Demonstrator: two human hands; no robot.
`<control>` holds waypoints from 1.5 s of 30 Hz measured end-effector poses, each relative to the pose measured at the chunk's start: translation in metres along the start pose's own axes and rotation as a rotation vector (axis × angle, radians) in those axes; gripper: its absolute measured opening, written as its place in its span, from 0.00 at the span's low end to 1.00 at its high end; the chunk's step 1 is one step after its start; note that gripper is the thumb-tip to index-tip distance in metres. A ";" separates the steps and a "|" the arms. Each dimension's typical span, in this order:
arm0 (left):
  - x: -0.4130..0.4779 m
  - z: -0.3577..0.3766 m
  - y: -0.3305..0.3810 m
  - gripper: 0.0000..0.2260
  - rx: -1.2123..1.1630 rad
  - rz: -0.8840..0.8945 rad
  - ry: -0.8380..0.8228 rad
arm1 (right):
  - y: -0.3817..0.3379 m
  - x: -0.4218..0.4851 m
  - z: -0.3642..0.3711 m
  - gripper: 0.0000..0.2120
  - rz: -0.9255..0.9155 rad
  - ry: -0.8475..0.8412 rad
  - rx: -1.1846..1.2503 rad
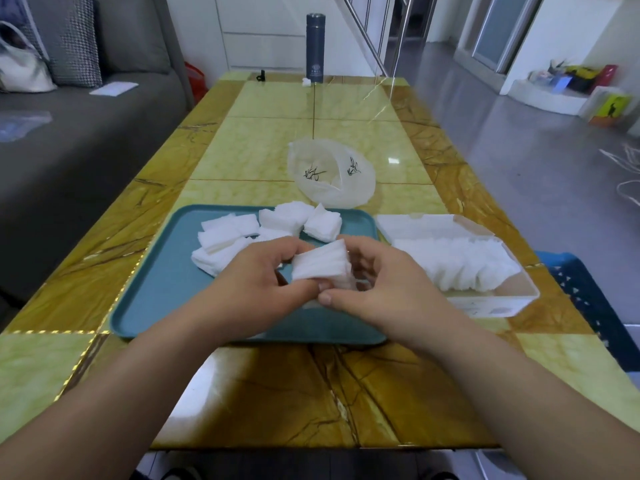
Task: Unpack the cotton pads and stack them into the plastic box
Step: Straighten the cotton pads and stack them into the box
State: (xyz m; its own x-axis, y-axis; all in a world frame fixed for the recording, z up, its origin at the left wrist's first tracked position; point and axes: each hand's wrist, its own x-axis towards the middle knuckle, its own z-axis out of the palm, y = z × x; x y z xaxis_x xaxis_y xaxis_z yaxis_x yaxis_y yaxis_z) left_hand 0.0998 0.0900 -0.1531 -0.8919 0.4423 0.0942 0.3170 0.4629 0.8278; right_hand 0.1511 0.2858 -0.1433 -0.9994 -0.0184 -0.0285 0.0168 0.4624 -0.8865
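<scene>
Gripping one stack of cotton pads with curled fingers, the left hand and right hand hold it over one teal tray bearing roughly six pad piles. One plastic box, just right of the tray, holds one pad row. One plastic bag lies behind the tray.

Glossy table tiled in pale green and brown marble. At its far end, upright dark blue flask, with small white scrap just beside its base and small black object further left. Near the front edge, teal tray. To the left, grey sofa bearing white handbag, checked cushion, white paper and clear bag. Behind, metal stair rail. On the right, blue crate just beside the table; further back, floor clutter
</scene>
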 end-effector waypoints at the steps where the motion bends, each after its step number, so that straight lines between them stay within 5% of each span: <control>1: -0.001 0.002 0.005 0.10 -0.054 0.003 -0.004 | -0.001 -0.002 -0.008 0.30 -0.008 0.013 -0.001; 5: 0.001 0.013 0.022 0.13 -0.355 -0.028 -0.005 | 0.004 -0.011 -0.029 0.15 0.016 0.049 0.143; 11: 0.018 0.039 0.041 0.14 -0.346 -0.023 -0.127 | 0.013 -0.026 -0.055 0.15 0.086 0.089 0.338; 18: 0.046 0.080 0.062 0.10 -0.391 -0.127 -0.062 | 0.032 -0.028 -0.089 0.13 0.195 0.279 0.379; 22: 0.052 0.097 0.053 0.11 -0.126 -0.213 0.073 | 0.041 -0.028 -0.101 0.18 0.200 0.431 0.017; 28: 0.051 0.109 0.043 0.21 -0.154 -0.291 -0.006 | 0.042 -0.017 -0.092 0.22 0.228 0.337 -0.360; 38: 0.046 0.112 0.044 0.21 -0.187 -0.298 0.014 | 0.038 0.000 -0.084 0.17 0.370 0.191 -0.733; 45: 0.044 0.115 0.043 0.18 -0.219 -0.310 0.021 | 0.032 -0.005 -0.084 0.21 0.355 0.018 -0.681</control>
State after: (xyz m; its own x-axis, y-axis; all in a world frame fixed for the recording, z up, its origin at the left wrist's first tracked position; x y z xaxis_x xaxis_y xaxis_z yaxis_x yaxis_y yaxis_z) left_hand 0.1117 0.2179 -0.1774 -0.9419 0.2898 -0.1700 -0.0437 0.3959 0.9172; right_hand 0.1544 0.3749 -0.1325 -0.9378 0.2454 -0.2455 0.3211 0.8819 -0.3453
